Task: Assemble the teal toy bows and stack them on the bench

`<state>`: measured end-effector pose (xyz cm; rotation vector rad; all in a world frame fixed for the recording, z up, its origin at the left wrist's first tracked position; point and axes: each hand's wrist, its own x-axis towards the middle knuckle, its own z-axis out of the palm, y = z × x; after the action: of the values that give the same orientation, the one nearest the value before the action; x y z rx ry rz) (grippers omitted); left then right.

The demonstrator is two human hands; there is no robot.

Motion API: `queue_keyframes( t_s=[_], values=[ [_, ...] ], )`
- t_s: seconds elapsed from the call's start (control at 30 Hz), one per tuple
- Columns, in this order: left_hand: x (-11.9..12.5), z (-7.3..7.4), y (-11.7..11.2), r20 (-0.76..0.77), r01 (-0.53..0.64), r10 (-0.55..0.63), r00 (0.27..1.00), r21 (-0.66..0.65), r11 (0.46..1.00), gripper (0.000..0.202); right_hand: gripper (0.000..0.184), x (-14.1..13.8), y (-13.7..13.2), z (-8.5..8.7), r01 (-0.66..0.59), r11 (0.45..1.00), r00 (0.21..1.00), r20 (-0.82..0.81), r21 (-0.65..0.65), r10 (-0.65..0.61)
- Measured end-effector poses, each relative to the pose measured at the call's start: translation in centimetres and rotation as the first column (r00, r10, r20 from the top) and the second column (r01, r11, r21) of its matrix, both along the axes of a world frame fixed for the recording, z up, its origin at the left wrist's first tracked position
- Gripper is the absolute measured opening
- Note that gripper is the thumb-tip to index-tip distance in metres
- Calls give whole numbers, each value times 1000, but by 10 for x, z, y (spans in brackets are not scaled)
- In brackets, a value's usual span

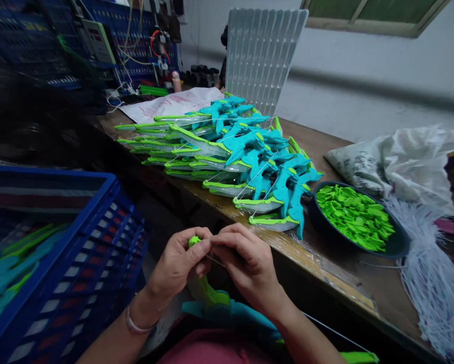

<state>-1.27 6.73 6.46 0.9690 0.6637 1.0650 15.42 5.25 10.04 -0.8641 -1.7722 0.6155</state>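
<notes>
My left hand [177, 265] is closed in a pinch on the bright green tip of a toy bow [206, 298] that lies across my lap, its teal grip below my wrists. My right hand [245, 265] is closed too, fingertips meeting the left hand at that tip and pinching a thin white string [336, 331] that runs off to the lower right. A bracelet sits on my left wrist. On the wooden bench [325, 273] just beyond my hands lies a big stack of finished teal and green toy bows [242, 156], strung.
A dark bowl [396, 245] of small green plastic pieces sits right of the stack. A bundle of white strings [432, 273] and a white sack [397, 162] lie at the right. A blue crate [98, 237] holding bow parts stands at my left. A clear ribbed tray [263, 55] leans upright behind.
</notes>
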Motion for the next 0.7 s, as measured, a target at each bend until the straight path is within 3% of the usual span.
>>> queue_keyframes(
  t_s=[0.1, 0.3, 0.43, 0.6, 0.7],
  values=[
    [0, 1, -1, 4, -18, 18, 1000, 0, 1000, 22, 7, 1, 0, -2, 24, 1000, 999, 40, 19, -25],
    [-2, 1, -3, 32, -35, 36, 999, -31, 999, 20, 10, 5, -2, -2, -22, 958, 995, -102, -285, -7],
    [-2, 0, -3, 10, -49, 50, 999, -21, 999, 24, 5, 3, -4, 0, -58, 939, 996, -90, -340, 29],
    [-3, -1, -4, -6, -35, 35, 999, 21, 999, 26, 21, -2, -6, 2, 5, 953, 999, 35, -302, 6],
    [-4, -2, -3, 20, -13, 13, 1000, 27, 1000, 24, 27, 2, -6, 4, -48, 905, 998, 11, -422, 58]
  ],
)
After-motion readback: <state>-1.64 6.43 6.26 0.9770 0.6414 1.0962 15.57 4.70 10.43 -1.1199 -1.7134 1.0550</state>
